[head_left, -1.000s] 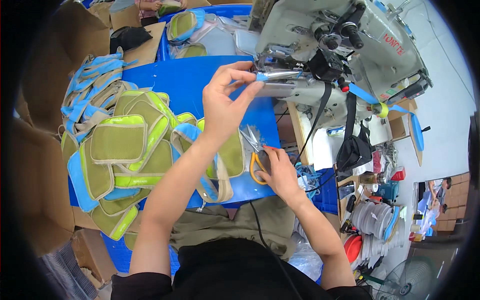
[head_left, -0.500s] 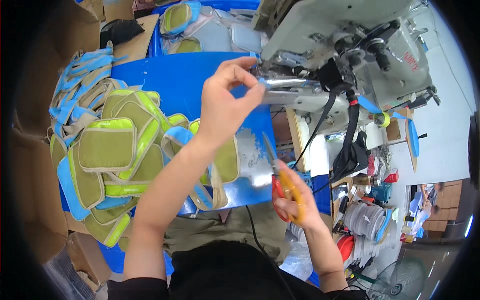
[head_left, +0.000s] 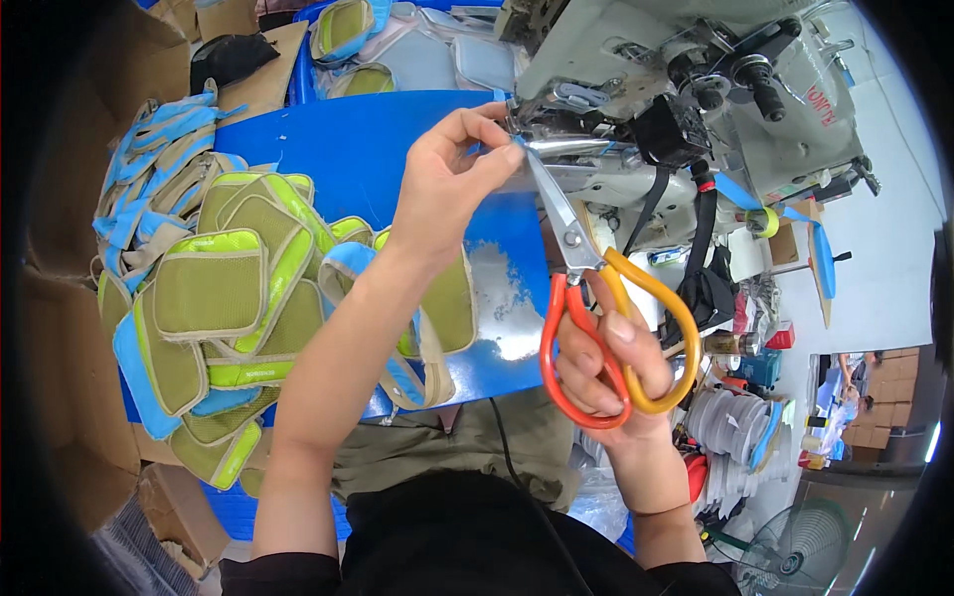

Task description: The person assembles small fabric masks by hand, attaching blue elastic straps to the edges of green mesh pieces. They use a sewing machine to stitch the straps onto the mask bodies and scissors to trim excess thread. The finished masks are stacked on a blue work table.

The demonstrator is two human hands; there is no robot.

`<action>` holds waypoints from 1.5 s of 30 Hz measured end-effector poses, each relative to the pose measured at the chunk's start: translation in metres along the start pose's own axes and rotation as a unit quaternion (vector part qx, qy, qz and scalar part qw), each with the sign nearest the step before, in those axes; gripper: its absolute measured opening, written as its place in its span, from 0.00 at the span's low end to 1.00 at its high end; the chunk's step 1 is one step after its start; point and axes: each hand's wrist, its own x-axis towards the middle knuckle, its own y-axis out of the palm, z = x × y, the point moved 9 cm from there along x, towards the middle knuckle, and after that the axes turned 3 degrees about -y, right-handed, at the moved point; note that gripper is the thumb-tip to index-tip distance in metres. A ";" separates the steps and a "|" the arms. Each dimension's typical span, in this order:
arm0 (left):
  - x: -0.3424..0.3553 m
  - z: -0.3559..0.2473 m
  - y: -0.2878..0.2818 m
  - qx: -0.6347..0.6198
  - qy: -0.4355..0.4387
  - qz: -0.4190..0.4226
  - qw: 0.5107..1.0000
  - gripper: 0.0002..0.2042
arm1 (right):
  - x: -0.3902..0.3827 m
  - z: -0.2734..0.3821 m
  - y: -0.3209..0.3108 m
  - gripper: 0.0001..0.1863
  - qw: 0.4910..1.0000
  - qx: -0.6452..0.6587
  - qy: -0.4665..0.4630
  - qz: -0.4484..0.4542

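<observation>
Dozens of olive-and-lime padded pouches (head_left: 214, 288) lie heaped at the left of a blue worktop (head_left: 348, 149). At centre, the left hand (head_left: 447, 189) pinches what appears to be a small blue strip (head_left: 517, 142) at a grey sewing machine (head_left: 686, 89). Further right, the right hand (head_left: 606, 372) grips the orange and yellow loops of scissors (head_left: 586, 288), whose blade tips reach up to that pinched strip.

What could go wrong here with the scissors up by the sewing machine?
The scissors point their blade tips right at the left hand, which pinches a blue strip by the sewing machine; a slip could nick a fingertip. The right hand cuts close to the machine's metal parts, so the blades might strike them.
</observation>
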 end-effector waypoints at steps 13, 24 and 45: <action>0.001 0.014 -0.009 -0.011 -0.012 -0.003 1.000 0.09 | 0.009 -0.039 0.015 0.41 0.981 -0.147 -0.123 -0.035; -0.066 -0.002 -0.073 0.697 -0.016 0.244 0.675 0.27 | 0.017 -0.058 -0.178 0.31 0.694 -0.704 -0.115 -0.092; -0.128 -0.095 -0.033 0.524 0.188 -0.099 0.825 0.11 | -0.001 -0.095 -0.018 0.38 0.862 -0.440 -0.226 0.107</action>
